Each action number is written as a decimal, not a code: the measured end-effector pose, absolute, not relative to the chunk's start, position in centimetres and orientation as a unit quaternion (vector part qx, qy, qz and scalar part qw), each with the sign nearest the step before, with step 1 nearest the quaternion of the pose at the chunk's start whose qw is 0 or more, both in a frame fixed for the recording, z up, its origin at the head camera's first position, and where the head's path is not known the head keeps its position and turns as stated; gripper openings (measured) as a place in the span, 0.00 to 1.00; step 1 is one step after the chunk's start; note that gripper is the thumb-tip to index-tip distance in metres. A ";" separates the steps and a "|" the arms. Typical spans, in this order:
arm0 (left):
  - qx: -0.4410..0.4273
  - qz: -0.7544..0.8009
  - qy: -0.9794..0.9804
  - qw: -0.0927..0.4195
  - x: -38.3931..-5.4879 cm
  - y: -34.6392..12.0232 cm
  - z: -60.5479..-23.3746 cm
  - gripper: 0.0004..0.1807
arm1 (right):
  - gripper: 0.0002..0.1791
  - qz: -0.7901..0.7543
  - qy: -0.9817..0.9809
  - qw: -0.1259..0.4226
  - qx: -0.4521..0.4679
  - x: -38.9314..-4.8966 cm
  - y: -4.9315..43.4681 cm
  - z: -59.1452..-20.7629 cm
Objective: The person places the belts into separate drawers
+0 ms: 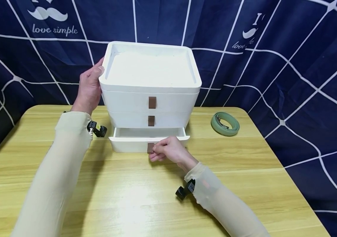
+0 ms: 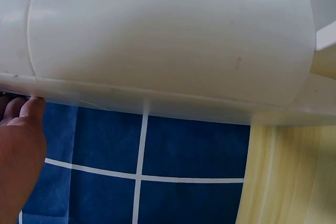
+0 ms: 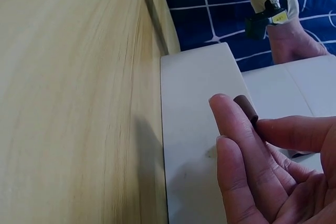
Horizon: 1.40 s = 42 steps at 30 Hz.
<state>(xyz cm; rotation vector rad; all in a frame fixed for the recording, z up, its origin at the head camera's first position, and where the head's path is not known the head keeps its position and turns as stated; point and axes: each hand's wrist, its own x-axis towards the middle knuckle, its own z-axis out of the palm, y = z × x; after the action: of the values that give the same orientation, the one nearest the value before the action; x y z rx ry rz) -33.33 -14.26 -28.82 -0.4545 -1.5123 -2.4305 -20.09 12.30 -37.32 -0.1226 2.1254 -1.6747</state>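
Observation:
A white drawer unit (image 1: 174, 103) with a tray-like top and three stacked drawers stands on the wooden table. Its bottom drawer (image 1: 130, 144) is pulled partway out, with a bare interior strip showing. My right hand (image 1: 170, 151) pinches the brown pull tab (image 3: 245, 108) of that drawer between thumb and fingers. At the upper left corner, my left hand (image 1: 89, 85) grips the unit, thumb on the top rim. In the left wrist view its fingers bend at the unit's back edge and are partly hidden. The upper two drawers, with brown tabs (image 1: 152, 102), are closed.
A rolled green belt (image 1: 225, 124) lies on the table (image 1: 233, 184) to the right of the unit. Close behind the table hangs a dark blue cloth (image 1: 162, 23) with white lines, which also runs along both sides.

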 end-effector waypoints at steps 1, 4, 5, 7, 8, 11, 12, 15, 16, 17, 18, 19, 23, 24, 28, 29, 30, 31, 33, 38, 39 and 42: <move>-0.155 -0.831 -0.520 0.121 -33.3 -14.2 -28.8 0.25 | 0.10 -0.604 0.766 0.215 -0.043 -20.0 12.3 -37.3; -0.156 -0.829 -0.524 0.120 -33.3 -14.2 -28.8 0.25 | 0.10 -0.605 0.766 0.216 -0.043 -19.9 12.3 -37.2; -0.156 -0.828 -0.525 0.120 -33.2 -14.1 -28.7 0.25 | 0.10 -0.604 0.766 0.216 -0.043 -19.8 12.3 -37.1; -0.155 -0.826 -0.528 0.120 -33.2 -14.1 -28.7 0.25 | 0.10 -0.606 0.764 0.214 -0.046 -19.7 12.4 -37.1; -0.155 -0.826 -0.528 0.119 -33.2 -14.1 -28.7 0.25 | 0.10 -0.607 0.764 0.214 -0.047 -19.7 12.4 -37.1; -0.156 -0.826 -0.529 0.119 -33.1 -14.1 -28.6 0.25 | 0.10 -0.609 0.763 0.213 -0.048 -19.6 12.4 -37.1; -0.156 -0.825 -0.531 0.119 -33.1 -14.1 -28.6 0.24 | 0.10 -0.609 0.763 0.213 -0.048 -19.5 12.4 -37.1; -0.158 -0.823 -0.532 0.120 -33.1 -14.1 -28.6 0.24 | 0.10 -0.606 0.765 0.213 -0.046 -19.4 12.4 -37.1; -0.159 -0.823 -0.532 0.121 -33.1 -14.1 -28.6 0.25 | 0.10 -0.606 0.765 0.212 -0.046 -19.4 12.4 -37.1; -0.160 -0.823 -0.532 0.122 -33.1 -14.1 -28.6 0.25 | 0.10 -0.606 0.766 0.212 -0.046 -19.4 12.4 -37.1; -0.161 -0.823 -0.531 0.123 -33.1 -14.1 -28.6 0.25 | 0.10 -0.606 0.765 0.212 -0.047 -19.3 12.4 -37.0; -0.162 -0.824 -0.529 0.124 -33.2 -14.0 -28.7 0.25 | 0.10 -0.607 0.765 0.212 -0.048 -19.3 12.4 -37.1; -0.162 -0.829 -0.521 0.125 -33.3 -14.0 -28.7 0.25 | 0.10 -0.610 0.761 0.212 -0.053 -19.2 12.4 -37.1; -0.162 -0.829 -0.520 0.125 -33.3 -14.0 -28.7 0.25 | 0.10 -0.612 0.760 0.213 -0.054 -19.2 12.4 -37.1; -0.161 -0.827 -0.523 0.125 -33.2 -14.1 -28.7 0.25 | 0.10 -0.615 0.756 0.216 -0.055 -19.1 12.4 -37.1; -0.161 -0.827 -0.524 0.125 -33.2 -14.1 -28.7 0.24 | 0.10 -0.615 0.756 0.217 -0.054 -19.0 12.4 -37.1; -0.160 -0.827 -0.525 0.126 -33.2 -14.1 -28.7 0.24 | 0.10 -0.615 0.756 0.218 -0.054 -19.0 12.4 -37.1; -0.160 -0.827 -0.524 0.126 -33.2 -14.1 -28.7 0.24 | 0.10 -0.615 0.755 0.219 -0.053 -19.0 12.4 -37.1; -0.158 -0.828 -0.524 0.125 -33.2 -14.1 -28.7 0.24 | 0.10 -0.616 0.755 0.220 -0.052 -18.9 12.4 -37.1; -0.157 -0.829 -0.522 0.127 -33.3 -14.1 -28.8 0.24 | 0.09 -0.617 0.753 0.223 -0.052 -19.0 12.5 -37.3; -0.156 -0.829 -0.522 0.127 -33.3 -14.1 -28.8 0.24 | 0.09 -0.615 0.754 0.223 -0.053 -19.0 12.5 -37.3; -0.154 -0.830 -0.521 0.128 -33.3 -14.2 -28.8 0.24 | 0.09 -0.610 0.758 0.223 -0.057 -19.0 12.6 -37.5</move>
<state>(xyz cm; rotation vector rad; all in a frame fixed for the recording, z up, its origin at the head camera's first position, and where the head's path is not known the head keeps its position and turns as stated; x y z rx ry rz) -33.28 -14.17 -28.84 -0.4466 -1.5167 -2.4133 -19.02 12.57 -37.46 -0.1567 2.0922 -1.6851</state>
